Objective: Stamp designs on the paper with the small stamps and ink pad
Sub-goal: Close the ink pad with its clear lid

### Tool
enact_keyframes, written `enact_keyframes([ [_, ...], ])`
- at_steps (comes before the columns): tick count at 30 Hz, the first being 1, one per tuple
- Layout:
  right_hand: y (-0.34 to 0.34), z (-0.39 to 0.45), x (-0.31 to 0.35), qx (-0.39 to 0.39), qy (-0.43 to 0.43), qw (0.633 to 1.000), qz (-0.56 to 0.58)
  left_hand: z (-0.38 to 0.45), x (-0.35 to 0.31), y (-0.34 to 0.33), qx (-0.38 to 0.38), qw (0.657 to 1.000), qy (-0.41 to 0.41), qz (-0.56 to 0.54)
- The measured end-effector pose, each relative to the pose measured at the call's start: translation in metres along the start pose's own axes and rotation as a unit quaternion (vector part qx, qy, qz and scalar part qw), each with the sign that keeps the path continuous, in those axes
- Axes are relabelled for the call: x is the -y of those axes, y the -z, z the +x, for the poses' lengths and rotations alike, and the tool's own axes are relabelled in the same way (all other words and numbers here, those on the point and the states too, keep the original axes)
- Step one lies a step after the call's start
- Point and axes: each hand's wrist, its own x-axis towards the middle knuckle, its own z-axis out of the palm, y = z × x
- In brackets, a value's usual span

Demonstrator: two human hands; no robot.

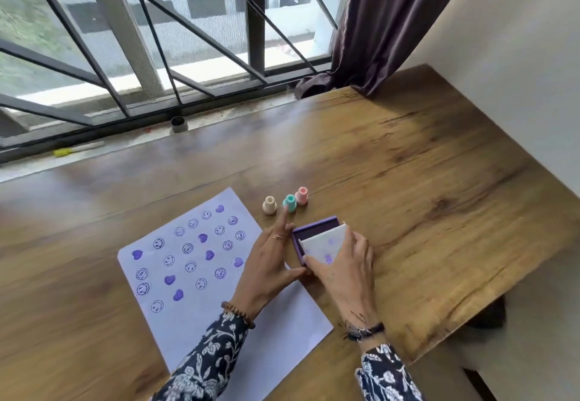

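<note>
Stamping is looking close to done — the paper (201, 275) is carrying rows of purple smiley rings and solid hearts over its far half, while the near strip by my sleeves is staying blank, so there is room for more if wanted. Three small stamps are standing upright on the bench (423, 181) just beyond the pad: cream stamp (269, 205), teal stamp (290, 203), pink stamp (302, 195), none in my grip.

Ink pad (317, 234) is sitting just right of the paper's edge, purple tray showing at its far and left sides. White lid (326, 245), smudged with purple, is lying skewed over the tray, covering most of it — I judge I am closing it up, not seated yet.

My left hand (270, 262) is bracing the tray's near-left corner, thumb pressing in, fingers spread, index pointing up toward the teal stamp. My right hand (342, 265) is lying flat on the lid, fingers spread across it, pushing down rather than pinching. Ink surface itself is hidden under the lid.
</note>
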Motion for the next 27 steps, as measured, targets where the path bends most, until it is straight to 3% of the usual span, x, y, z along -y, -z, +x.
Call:
enact_keyframes([
  [7, -0.009, 0.003, 0.005, -0.017, 0.003, 1.0, -0.017, 0.002, 0.006, -0.007, -0.052, 0.998, 0.006, -0.028],
  [27, 0.001, -0.001, 0.005, -0.005, 0.002, 0.995, -0.098, 0.004, 0.016, -0.006, 0.003, 0.998, 0.03, -0.049],
])
